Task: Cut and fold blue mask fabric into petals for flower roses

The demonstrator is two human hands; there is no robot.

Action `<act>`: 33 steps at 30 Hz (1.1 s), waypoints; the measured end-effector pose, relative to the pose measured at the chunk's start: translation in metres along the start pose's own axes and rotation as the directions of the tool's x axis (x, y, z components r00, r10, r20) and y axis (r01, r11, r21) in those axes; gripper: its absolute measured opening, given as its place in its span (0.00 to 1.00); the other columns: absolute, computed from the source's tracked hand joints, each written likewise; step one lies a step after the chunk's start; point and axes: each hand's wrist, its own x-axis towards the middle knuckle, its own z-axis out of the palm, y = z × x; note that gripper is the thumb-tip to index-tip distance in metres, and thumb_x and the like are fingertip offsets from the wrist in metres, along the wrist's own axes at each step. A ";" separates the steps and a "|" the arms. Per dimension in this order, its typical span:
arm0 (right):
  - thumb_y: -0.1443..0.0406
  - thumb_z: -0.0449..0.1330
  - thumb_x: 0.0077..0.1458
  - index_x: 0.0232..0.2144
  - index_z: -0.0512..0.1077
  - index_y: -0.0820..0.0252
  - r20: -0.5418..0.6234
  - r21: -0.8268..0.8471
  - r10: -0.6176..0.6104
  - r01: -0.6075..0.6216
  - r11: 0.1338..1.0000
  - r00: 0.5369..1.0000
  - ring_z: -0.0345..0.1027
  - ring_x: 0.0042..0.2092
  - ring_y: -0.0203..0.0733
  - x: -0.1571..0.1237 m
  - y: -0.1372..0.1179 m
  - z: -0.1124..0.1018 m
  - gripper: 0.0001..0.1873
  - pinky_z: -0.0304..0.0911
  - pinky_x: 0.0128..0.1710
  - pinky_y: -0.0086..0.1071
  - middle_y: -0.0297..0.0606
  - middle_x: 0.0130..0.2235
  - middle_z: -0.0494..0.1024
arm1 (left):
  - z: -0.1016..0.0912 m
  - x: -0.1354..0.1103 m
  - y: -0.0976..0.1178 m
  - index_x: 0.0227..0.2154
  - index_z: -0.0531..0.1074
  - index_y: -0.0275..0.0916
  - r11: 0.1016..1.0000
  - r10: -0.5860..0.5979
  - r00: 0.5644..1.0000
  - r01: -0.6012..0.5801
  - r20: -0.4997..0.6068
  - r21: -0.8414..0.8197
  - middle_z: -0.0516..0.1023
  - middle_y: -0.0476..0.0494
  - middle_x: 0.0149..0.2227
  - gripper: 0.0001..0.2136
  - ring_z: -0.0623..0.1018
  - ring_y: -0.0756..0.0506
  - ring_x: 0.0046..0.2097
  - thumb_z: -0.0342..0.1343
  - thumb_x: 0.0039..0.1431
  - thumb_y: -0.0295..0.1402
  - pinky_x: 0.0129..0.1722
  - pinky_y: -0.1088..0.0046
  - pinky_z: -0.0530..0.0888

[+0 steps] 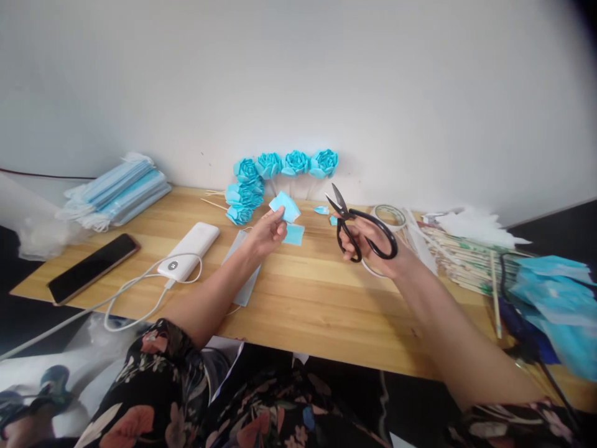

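Note:
Between the thumb and fingers of my left hand (pixel 269 230) is a small piece of blue fabric (pixel 286 206), held up over the table. Just below it a flat blue square (pixel 294 234) lies on the wood. My right hand (pixel 364 239) grips black-handled scissors (pixel 344 214), their blades parted and pointing up and to the left, apart from the fabric piece. Small blue scraps (pixel 321 210) lie between the two hands. A face mask (pixel 245 274) lies partly under my left forearm.
Blue fabric flowers (pixel 295 163) on sticks line the wall. Stacked masks (pixel 119 193), a phone (pixel 93 267) and a white power bank (pixel 190 249) with its cable are at left. A tape roll (pixel 390 216), wooden sticks (pixel 461 258) and blue material (pixel 555 298) are at right.

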 end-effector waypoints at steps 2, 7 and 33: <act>0.47 0.61 0.56 0.52 0.70 0.58 0.056 0.185 0.015 -0.025 0.982 0.998 0.60 0.26 0.35 0.006 0.001 0.013 0.28 0.68 0.27 0.33 0.31 0.29 0.67 | 0.001 -0.001 0.002 0.27 0.58 0.40 1.000 0.002 1.000 -0.002 -0.013 -0.012 0.62 0.61 0.14 0.15 0.58 0.58 0.12 0.61 0.62 0.33 0.12 0.84 0.52; 0.46 0.62 0.54 0.46 0.72 0.56 0.169 0.340 0.025 -0.082 0.937 0.985 0.59 0.25 0.34 0.013 0.016 0.036 0.25 0.66 0.25 0.31 0.30 0.26 0.67 | 0.000 -0.001 0.004 0.26 0.57 0.40 0.999 0.027 0.999 -0.027 -0.016 -0.023 0.60 0.60 0.13 0.17 0.56 0.58 0.12 0.61 0.63 0.36 0.13 0.85 0.51; 0.45 0.61 0.56 0.48 0.72 0.59 0.215 0.314 0.005 -0.074 0.947 0.977 0.61 0.25 0.34 0.008 0.036 0.044 0.27 0.66 0.24 0.30 0.31 0.26 0.69 | -0.002 0.002 -0.013 0.29 0.64 0.39 0.992 0.011 0.998 -0.019 0.062 0.128 0.63 0.59 0.12 0.16 0.59 0.57 0.12 0.64 0.58 0.44 0.13 0.83 0.51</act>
